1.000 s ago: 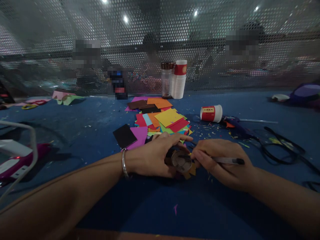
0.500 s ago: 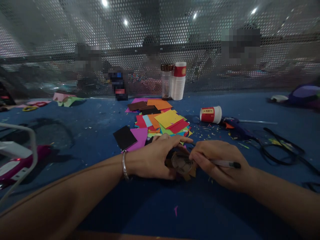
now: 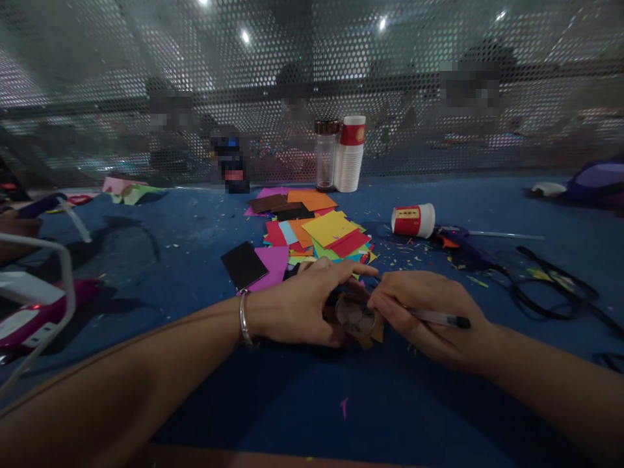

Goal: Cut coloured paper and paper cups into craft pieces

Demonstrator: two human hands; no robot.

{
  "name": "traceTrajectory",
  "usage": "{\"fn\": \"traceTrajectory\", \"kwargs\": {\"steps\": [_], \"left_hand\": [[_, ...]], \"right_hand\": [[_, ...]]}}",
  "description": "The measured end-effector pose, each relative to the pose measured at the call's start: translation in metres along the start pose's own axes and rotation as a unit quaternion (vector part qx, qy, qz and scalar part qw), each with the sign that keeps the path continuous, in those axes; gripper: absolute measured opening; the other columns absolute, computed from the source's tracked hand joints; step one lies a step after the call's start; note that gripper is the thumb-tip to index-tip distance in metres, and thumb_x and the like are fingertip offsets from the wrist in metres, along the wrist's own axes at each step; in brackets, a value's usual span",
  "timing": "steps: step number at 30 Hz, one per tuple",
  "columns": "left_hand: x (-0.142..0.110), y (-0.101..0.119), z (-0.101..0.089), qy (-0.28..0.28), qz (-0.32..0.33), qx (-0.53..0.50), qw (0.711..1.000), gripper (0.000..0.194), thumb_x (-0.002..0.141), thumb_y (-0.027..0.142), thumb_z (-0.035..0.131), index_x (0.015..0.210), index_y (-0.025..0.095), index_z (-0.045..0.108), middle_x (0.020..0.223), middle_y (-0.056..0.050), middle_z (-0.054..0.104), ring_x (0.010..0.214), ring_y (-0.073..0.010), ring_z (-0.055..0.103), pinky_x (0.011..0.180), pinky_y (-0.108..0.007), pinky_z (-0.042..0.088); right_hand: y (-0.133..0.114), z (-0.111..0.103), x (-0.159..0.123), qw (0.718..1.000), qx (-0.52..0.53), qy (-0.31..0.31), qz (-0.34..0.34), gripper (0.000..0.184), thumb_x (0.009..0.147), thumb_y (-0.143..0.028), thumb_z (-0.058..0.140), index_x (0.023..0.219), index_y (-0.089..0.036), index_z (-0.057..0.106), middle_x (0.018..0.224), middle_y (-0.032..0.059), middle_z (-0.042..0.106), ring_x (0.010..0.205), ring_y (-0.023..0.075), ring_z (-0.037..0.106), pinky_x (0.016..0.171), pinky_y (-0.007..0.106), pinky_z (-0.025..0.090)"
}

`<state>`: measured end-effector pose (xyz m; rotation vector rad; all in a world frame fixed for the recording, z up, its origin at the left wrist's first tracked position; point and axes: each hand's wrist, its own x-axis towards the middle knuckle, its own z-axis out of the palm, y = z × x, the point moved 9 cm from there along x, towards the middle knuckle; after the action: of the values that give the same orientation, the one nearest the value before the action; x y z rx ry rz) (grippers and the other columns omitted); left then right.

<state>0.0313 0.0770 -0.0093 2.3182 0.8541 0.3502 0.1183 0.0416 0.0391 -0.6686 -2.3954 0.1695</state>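
Note:
My left hand (image 3: 302, 302), with a silver bangle at the wrist, curls around a small round cup-like piece (image 3: 355, 316). Its greyish circular face points towards me, and brownish-yellow bits of paper (image 3: 376, 336) stick out below it. The fingers and shadow hide the rest of it. In my right hand (image 3: 433, 318) a pen (image 3: 441, 318) is gripped, its dark end pointing right and its tip at the piece's right edge, hidden by the fingers. Just beyond my left hand lie a black paper square (image 3: 244, 265) and a purple sheet (image 3: 273, 265).
Coloured paper (image 3: 331, 229) is heaped in the middle. Behind it stand a lidded clear bottle (image 3: 325, 159) and stacked paper cups (image 3: 350, 162). Right lie a tipped red-and-white cup (image 3: 409, 221) and a corded glue gun (image 3: 465, 246). Another person's hand (image 3: 19, 234) is at far left.
At the far left, another person's hand has come into view with a dark blue tool and a translucent stick. My two hands stay nearly in place; the view shifts slightly.

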Motion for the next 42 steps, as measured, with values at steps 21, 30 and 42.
{"fn": "traceTrajectory", "kwargs": {"steps": [21,30,42], "left_hand": [[0.0006,0.0019,0.0002,-0.008,-0.006,0.001,1.0,0.086,0.064,0.026,0.074,0.143,0.027,0.041,0.135,-0.007,0.058,0.122,-0.0327,0.049,0.106,-0.051,0.035],[0.001,0.0018,0.0008,-0.003,-0.008,0.001,1.0,0.087,0.064,0.027,0.073,0.144,0.026,0.04,0.13,-0.008,0.06,0.117,-0.0327,0.052,0.103,-0.052,0.037],[0.0012,0.0015,0.0007,-0.007,-0.019,-0.003,1.0,0.085,0.065,0.027,0.074,0.144,0.026,0.041,0.133,-0.007,0.058,0.119,-0.032,0.05,0.104,-0.049,0.037]], "right_hand": [[-0.0041,0.0003,-0.0009,1.0,-0.017,-0.003,-0.013,0.031,0.099,-0.019,0.036,0.07,-0.023,0.046,0.056,-0.0021,0.056,0.048,0.0106,0.05,0.05,0.024,0.039],[-0.0044,0.0024,0.001,1.0,-0.005,0.001,-0.02,0.025,0.097,-0.015,0.041,0.074,-0.022,0.049,0.06,-0.0019,0.059,0.052,0.0101,0.052,0.052,0.022,0.039],[-0.0093,0.0013,0.0002,0.999,-0.014,0.003,-0.038,0.028,0.099,-0.016,0.04,0.072,-0.022,0.044,0.059,-0.0028,0.055,0.052,0.0097,0.048,0.051,0.022,0.035]]}}
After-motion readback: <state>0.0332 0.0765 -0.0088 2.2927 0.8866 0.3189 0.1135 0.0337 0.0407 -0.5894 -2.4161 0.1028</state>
